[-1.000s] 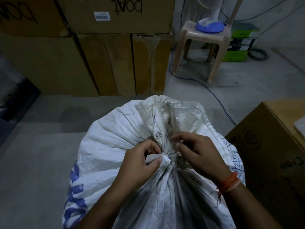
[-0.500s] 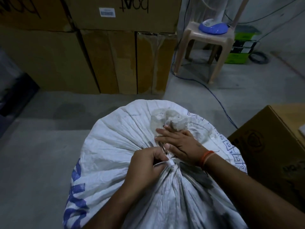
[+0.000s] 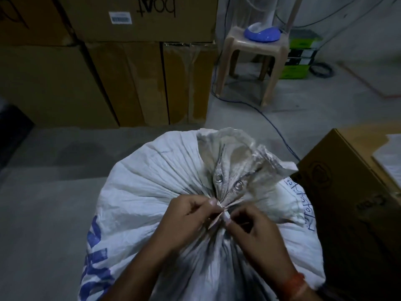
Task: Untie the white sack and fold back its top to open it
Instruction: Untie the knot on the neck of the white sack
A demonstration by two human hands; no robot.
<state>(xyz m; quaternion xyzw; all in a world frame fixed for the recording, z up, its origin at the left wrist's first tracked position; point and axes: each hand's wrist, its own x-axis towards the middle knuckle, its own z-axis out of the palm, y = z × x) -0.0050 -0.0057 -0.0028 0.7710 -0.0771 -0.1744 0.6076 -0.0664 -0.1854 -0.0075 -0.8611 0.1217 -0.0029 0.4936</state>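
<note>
A large white woven sack (image 3: 147, 183) with blue print stands on the floor in front of me, its mouth gathered and tied at the neck. The bunched top (image 3: 234, 155), with two metal eyelets, sticks up behind the knot. A pale tie (image 3: 221, 215) wraps the neck. My left hand (image 3: 184, 222) pinches the tie from the left. From the right, my right hand (image 3: 253, 229) pinches it too, fingertips nearly meeting. An orange band is on my right wrist.
Stacked cardboard boxes (image 3: 121, 61) form a wall behind the sack. A brown carton (image 3: 351, 192) stands close on the right. Further back are a plastic stool (image 3: 251, 59) carrying a blue fan base, a cable (image 3: 275, 127) across the floor, and green boxes.
My right hand has come off the flattened sack top and returned to the knot. The bunched top stands up again. Both hands now pinch the tie.
</note>
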